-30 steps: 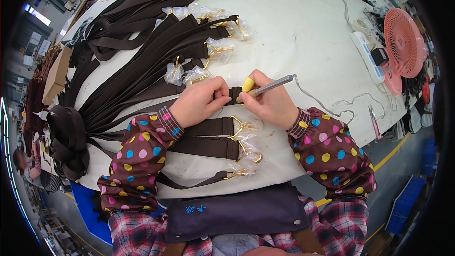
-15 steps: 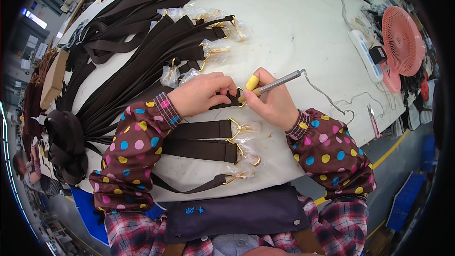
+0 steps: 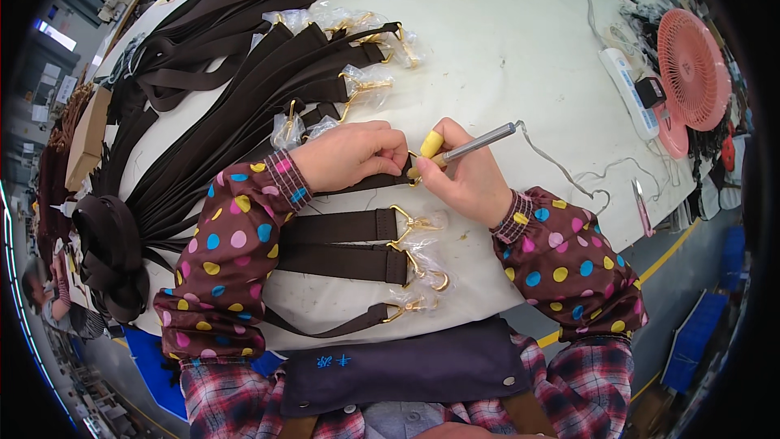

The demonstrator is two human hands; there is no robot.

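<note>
My right hand (image 3: 467, 175) grips a corded pen-shaped tool (image 3: 484, 141), grey at the back with a tan front part. A yellow finger cot (image 3: 431, 144) covers one fingertip of that hand. The tool's front end is at the gold metal ring on the end of a dark brown webbing strap (image 3: 378, 182). Just above this strap end, my left hand (image 3: 353, 154) is closed in a pinch; what is between its fingertips is too small to make out. Nearer to me lie more straps (image 3: 345, 262) with gold clasps (image 3: 401, 226) in clear plastic wrap.
A large bundle of dark straps (image 3: 244, 106) spreads over the left of the white table (image 3: 520, 57). To the right are a pink fan (image 3: 691, 69), a white power strip (image 3: 630, 93) and small thread snips (image 3: 642, 207). The tool's thin cord (image 3: 552, 171) trails across the tabletop.
My left fingers have risen slightly off the strap end and are pinched more tightly, with more of the strap showing below them. My right hand and the tool have barely moved.
</note>
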